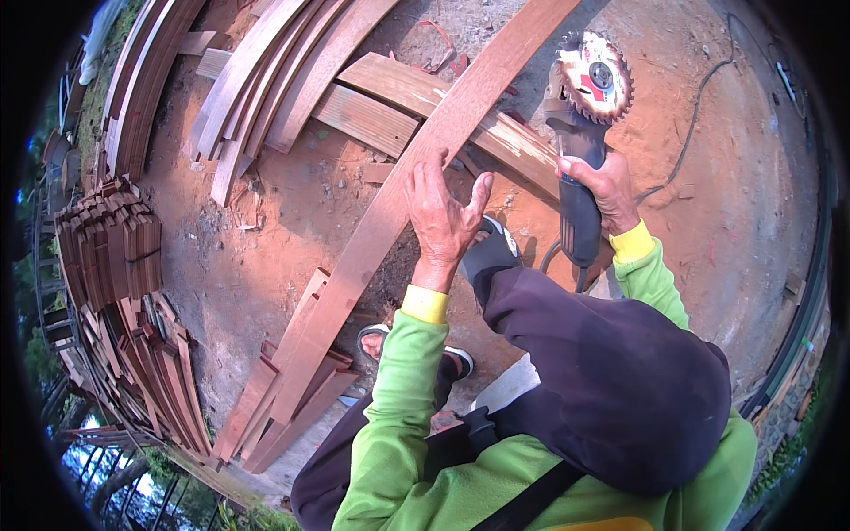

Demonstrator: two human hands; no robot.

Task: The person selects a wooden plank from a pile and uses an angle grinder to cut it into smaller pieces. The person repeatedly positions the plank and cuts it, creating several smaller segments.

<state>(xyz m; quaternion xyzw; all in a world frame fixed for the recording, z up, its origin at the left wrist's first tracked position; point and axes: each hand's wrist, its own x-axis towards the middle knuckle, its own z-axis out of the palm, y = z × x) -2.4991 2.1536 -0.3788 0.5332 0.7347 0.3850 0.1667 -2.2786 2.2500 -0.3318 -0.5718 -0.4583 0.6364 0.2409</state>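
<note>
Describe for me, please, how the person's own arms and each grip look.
The left sleeve and right sleeve are long, bright green and look plain, slightly creased on the left. They end in a yellow left cuff and a yellow right cuff. The left grip and right grip are bare hands without gloves.

The upper end of the long board is cut off by the top edge, and whether the left grip presses on it or barely touches cannot be told. Most fingers of the right grip are hidden behind the power tool, whose cord passes out of sight behind the dark trouser leg, which also covers part of the right sleeve. Small scraps on the ground are too tiny to identify.
</note>
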